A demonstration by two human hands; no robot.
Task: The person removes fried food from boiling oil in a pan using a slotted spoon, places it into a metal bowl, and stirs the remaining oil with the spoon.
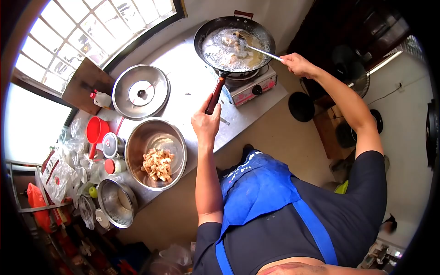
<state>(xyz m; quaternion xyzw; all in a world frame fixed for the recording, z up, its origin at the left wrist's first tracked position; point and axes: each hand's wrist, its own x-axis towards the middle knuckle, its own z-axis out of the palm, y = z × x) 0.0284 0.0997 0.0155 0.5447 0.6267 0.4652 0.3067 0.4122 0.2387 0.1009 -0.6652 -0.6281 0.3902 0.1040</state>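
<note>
Wok [229,22], black, foamy liquid [219,52] inside, left hand [206,123] closed on handle [216,95], right hand [299,65] on spatula [265,52]

The left hand [205,123] is closed, its arm [208,176] reaching forward nearly straight. The right hand [300,65] is closed too, farther forward, with the elbow [366,123] bent and the forearm [343,94] angled inward. The right fingertips seem pinched together, though they look small here.
</note>
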